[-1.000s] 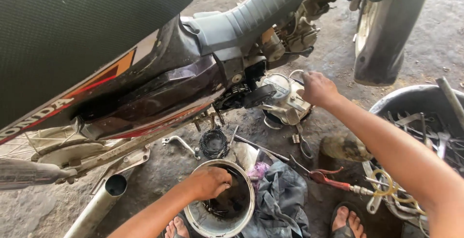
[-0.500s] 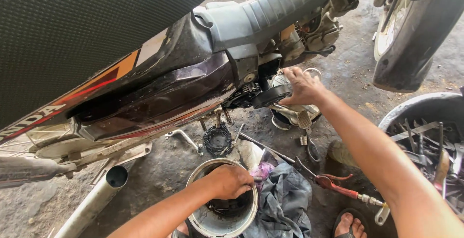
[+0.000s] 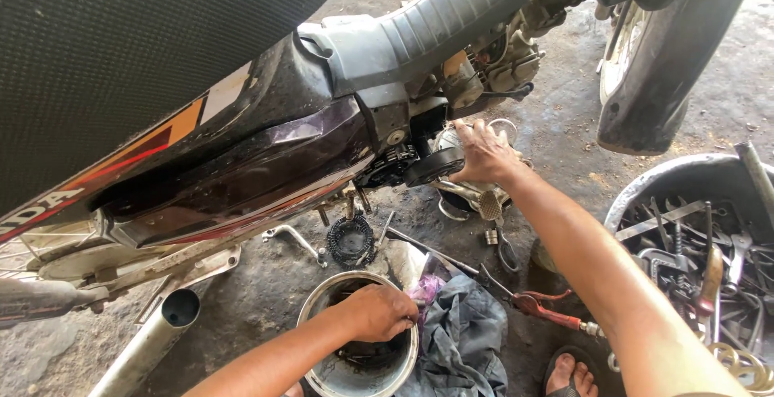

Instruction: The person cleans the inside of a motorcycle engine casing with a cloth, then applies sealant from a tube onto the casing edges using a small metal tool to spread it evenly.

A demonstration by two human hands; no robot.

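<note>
The left hand curls loosely into the round dented metal bowl at near centre, gripping something hidden, while the right hand, fingers spread, presses the black round engine part under the motorcycle, likely heavy, stiff, oily, best gripped by its rim.

I am pressing my right hand further in against the engine side now, fingers spreading flat where a second ago they were only reaching. I am sinking my left hand deeper into the metal bowl, fist curling tighter.
</note>
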